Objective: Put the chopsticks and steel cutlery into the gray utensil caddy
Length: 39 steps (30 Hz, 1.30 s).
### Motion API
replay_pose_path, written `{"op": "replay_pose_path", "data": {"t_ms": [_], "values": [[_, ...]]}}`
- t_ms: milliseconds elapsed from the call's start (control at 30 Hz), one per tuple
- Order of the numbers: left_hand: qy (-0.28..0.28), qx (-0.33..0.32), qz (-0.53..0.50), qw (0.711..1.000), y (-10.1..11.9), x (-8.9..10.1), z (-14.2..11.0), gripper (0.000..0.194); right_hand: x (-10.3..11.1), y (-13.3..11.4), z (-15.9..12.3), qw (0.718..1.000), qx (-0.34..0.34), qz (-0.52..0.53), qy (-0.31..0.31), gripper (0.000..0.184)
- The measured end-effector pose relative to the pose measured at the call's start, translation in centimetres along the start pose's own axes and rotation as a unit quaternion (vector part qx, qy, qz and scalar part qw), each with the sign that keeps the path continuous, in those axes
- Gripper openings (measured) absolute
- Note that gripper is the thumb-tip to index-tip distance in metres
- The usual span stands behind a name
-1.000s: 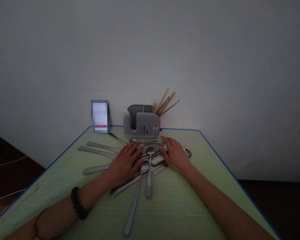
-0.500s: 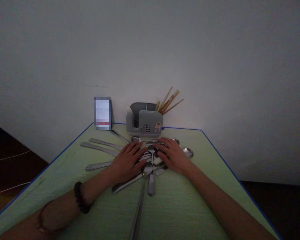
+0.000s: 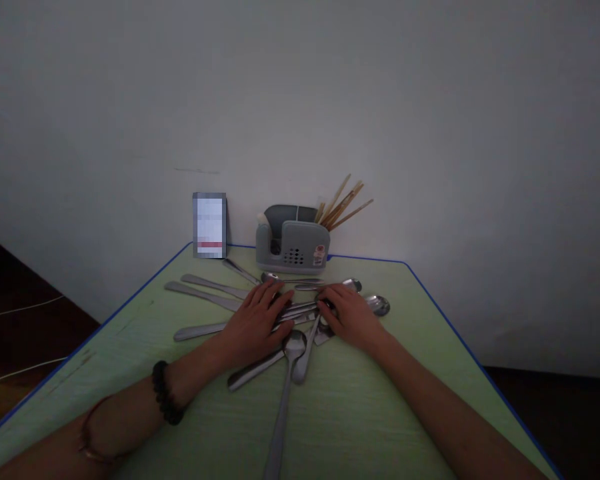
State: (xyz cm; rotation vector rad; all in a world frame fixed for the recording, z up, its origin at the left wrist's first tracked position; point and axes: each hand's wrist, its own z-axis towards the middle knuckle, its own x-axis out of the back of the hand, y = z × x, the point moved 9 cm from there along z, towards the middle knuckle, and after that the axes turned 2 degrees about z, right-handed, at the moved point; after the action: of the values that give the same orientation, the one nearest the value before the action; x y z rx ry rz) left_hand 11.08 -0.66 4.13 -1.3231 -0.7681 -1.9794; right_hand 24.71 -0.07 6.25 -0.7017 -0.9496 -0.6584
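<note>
My left hand lies palm down over a loose spread of metal cutlery, its fingers stretched and apart. My right hand has its fingers bent and closed around the upper end of a spoon; its handle slants toward me and its bowl is mostly hidden. Between the hands a long-handled spoon points its handle toward me. Several knife-like flat handles stick out left from under my left hand. A spoon bowl shows right of my right hand, and another spoon bowl beyond my left fingertips.
A grey cutlery holder stands at the table's back edge by the wall, with several wooden chopsticks leaning right in it. A phone leans upright against the wall at left. The green table has a blue edge.
My right hand's fingers have curled in, and the spoon under them has turned, its upper end shifting right. My left hand stays nearly in place. The view has shifted slightly.
</note>
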Motion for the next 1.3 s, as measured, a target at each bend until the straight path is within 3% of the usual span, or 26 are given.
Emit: {"op": "replay_pose_path", "data": {"t_ms": [167,300,400,667,967,1300], "values": [[0.013,-0.051,-0.074,0.996,1.1,1.0,0.4,0.027,0.1,1.1,0.1,0.996,-0.07,-0.057,-0.011,0.012],[0.007,-0.066,-0.086,0.994,1.3,0.8,0.4,0.025,0.3,2.0,0.0,0.99,-0.105,-0.091,-0.005,0.017],[0.001,-0.058,-0.081,0.995,1.1,0.5,0.4,0.028,0.4,1.9,-0.1,0.992,-0.092,-0.081,-0.006,0.022],[-0.003,-0.059,-0.068,0.996,1.0,0.0,0.2,0.036,0.0,-1.1,-0.2,0.999,0.037,0.003,-0.017,0.024],[-0.018,-0.051,-0.072,0.996,1.1,-0.1,0.3,0.035,-0.7,1.1,0.1,0.995,-0.056,-0.068,-0.038,0.016],[-0.031,-0.069,-0.094,0.993,1.3,0.3,0.1,0.035,-0.5,1.3,0.0,0.995,-0.069,-0.069,-0.038,0.014]]}}
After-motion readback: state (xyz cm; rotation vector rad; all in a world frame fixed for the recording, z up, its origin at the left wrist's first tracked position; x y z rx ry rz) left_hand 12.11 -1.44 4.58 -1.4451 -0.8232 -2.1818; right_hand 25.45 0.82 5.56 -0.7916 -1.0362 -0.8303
